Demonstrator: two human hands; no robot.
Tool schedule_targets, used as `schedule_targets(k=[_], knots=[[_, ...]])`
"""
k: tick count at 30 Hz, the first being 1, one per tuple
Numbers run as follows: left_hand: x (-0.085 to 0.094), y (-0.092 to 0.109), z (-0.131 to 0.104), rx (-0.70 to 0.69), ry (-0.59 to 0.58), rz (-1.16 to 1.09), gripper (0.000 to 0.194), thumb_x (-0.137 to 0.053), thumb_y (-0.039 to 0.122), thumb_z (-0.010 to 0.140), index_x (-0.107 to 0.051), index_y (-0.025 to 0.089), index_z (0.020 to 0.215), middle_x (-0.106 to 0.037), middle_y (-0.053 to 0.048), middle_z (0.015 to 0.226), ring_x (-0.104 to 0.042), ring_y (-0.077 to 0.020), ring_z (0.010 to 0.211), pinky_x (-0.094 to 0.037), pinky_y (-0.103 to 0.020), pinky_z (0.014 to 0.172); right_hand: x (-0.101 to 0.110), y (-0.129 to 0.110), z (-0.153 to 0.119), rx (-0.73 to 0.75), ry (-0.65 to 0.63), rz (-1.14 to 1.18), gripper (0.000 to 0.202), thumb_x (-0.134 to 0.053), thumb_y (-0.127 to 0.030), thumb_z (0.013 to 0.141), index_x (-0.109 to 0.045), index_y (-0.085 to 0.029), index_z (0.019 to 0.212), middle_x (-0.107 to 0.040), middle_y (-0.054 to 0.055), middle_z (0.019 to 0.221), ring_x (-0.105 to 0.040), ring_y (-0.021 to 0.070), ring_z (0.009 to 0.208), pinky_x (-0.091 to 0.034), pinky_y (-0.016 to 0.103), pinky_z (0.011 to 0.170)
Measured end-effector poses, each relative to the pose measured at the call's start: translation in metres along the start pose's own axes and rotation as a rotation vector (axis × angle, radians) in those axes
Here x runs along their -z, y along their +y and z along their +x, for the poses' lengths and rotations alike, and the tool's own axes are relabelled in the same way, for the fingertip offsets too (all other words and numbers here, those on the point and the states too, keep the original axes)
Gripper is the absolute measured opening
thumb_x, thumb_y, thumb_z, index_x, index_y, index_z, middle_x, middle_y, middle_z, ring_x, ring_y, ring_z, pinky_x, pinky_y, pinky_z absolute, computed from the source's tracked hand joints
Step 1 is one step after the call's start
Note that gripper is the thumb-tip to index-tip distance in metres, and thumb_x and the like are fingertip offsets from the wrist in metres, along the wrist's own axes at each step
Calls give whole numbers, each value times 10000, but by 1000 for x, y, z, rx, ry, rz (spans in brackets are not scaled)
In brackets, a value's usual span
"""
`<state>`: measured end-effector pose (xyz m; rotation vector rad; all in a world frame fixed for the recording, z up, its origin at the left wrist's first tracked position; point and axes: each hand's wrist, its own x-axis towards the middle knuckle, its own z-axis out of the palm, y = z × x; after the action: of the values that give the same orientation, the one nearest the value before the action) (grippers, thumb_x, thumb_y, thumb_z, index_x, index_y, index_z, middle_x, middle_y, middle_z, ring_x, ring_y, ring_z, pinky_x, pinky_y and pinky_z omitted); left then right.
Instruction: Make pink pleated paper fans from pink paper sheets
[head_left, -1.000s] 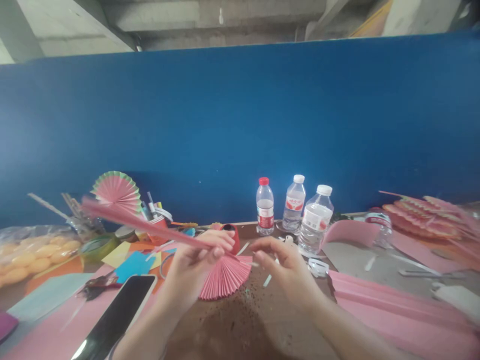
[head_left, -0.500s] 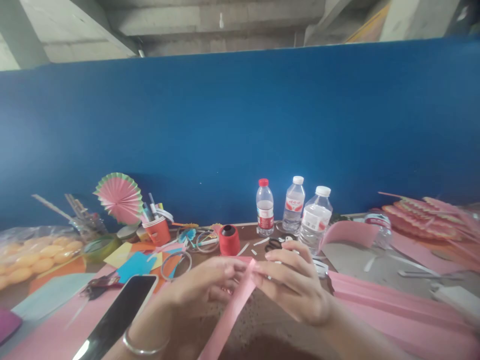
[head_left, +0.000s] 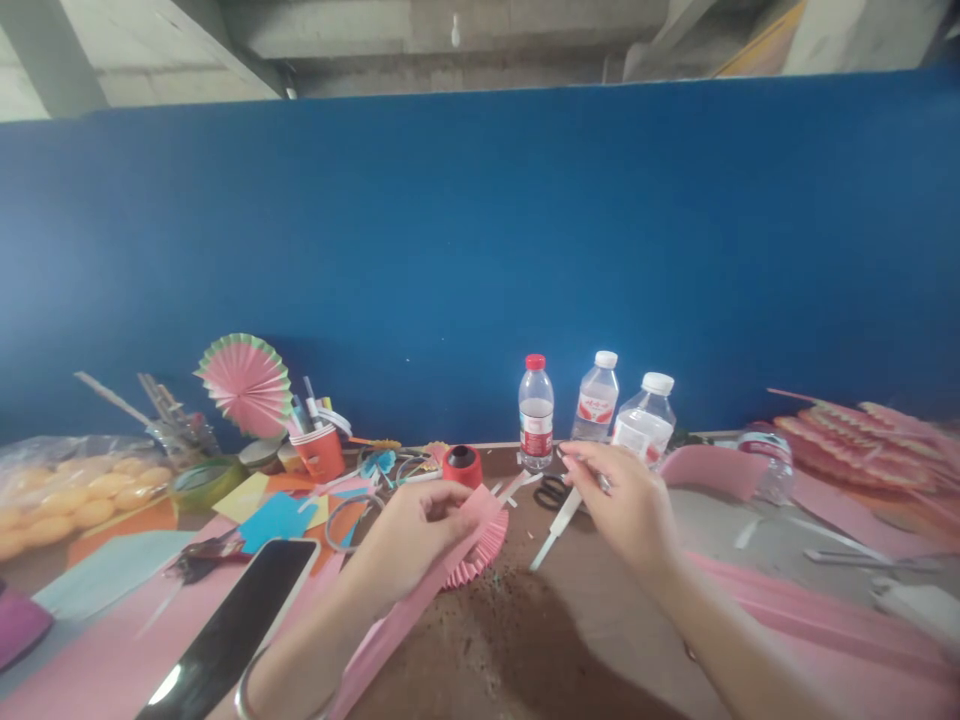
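Observation:
My left hand pinches the end of a long pink paper strip that slants down toward the near table edge. Behind that strip, and partly covered by it and the fingers, shows a round pleated pink paper piece. To the right, my right hand is apart from the pink paper with thumb and forefinger pressed together. A narrow white strip, which looks like tape backing, hangs from under its fingers. Black scissors lie partly behind this hand.
A red spool and water bottles, one red-capped, stand along the blue partition. At left are a phone, coloured paper, a paper cup of pens and a pleated fan. Pink paper lies at right.
My right hand has moved away from the pink strip's end, rightward, and a white strip now shows under it. My left hand still holds the pink strip; the pleated piece has come into view.

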<state>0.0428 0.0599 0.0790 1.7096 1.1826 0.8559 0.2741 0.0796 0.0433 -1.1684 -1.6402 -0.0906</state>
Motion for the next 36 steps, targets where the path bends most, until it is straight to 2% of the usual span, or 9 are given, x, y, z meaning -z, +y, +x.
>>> schedule_targets(k=[3, 6, 10, 14, 22, 27, 29, 32, 36], knots=[[0, 0, 0, -13, 3, 71, 310, -556, 450, 785, -655, 157, 797, -603, -19, 699, -522, -142, 622, -370, -261, 587, 0, -3, 2, 12, -99, 64, 165, -557, -226, 827, -617, -223, 982, -646, 60, 1035, -589, 220, 954, -452, 367, 828], [-3, 0, -3, 27, -17, 161, 284, -539, 421, 791, -647, 161, 748, -547, 7, 638, -438, -112, 553, -312, -236, 520, 2, -15, 1, 68, -282, 192, 217, -565, -281, 837, -597, -238, 1047, -625, 56, 1085, -564, 207, 1011, -441, 359, 864], [-9, 2, -9, 31, -65, 272, 294, -493, 407, 816, -641, 165, 737, -429, 38, 584, -303, -93, 513, -204, -229, 462, 5, -30, 1, 162, -503, 214, 114, -626, -283, 797, -668, -236, 892, -668, 32, 943, -591, 197, 893, -433, 353, 818], [-13, 8, -12, 11, -84, 305, 346, -454, 453, 836, -649, 172, 779, -394, 43, 581, -266, -96, 517, -188, -228, 467, 4, -36, 0, -28, -584, 306, 102, -618, -180, 779, -677, -222, 706, -670, -5, 773, -600, 159, 752, -448, 295, 691], [-7, 8, -10, -90, -56, 433, 381, -436, 486, 844, -611, 188, 684, -389, 53, 550, -287, -105, 511, -210, -226, 491, -2, -33, 1, -442, -567, 615, 111, -623, -252, 733, -674, -192, 653, -672, 8, 729, -591, 168, 692, -451, 313, 673], [-3, 6, -8, -95, -30, 488, 374, -453, 496, 832, -659, 196, 745, -505, 34, 576, -382, -119, 523, -256, -232, 520, -3, -16, 7, -626, -312, 767, 190, -609, -340, 747, -633, -156, 706, -641, 35, 700, -585, 160, 670, -448, 292, 659], [-2, 5, -8, -93, -20, 493, 373, -457, 492, 827, -667, 193, 751, -534, 23, 596, -410, -125, 541, -269, -236, 528, 1, -10, 9, -588, -226, 739, 245, -552, -375, 788, -583, -165, 666, -613, 27, 667, -572, 154, 634, -439, 275, 613], [-1, 2, -7, -62, -15, 472, 323, -481, 434, 810, -668, 180, 743, -552, 13, 623, -421, -124, 547, -273, -241, 523, 9, -4, 12, -412, -237, 354, 289, -477, -358, 826, -549, -187, 605, -577, 10, 599, -549, 161, 590, -414, 277, 568], [-1, 1, -6, -19, -48, 397, 211, -486, 306, 778, -621, 168, 692, -542, 20, 632, -430, -117, 555, -283, -242, 527, 15, -4, 12, -136, -306, -38, 104, -541, -218, 758, -632, -222, 808, -658, 25, 789, -598, 195, 700, -430, 300, 612]])
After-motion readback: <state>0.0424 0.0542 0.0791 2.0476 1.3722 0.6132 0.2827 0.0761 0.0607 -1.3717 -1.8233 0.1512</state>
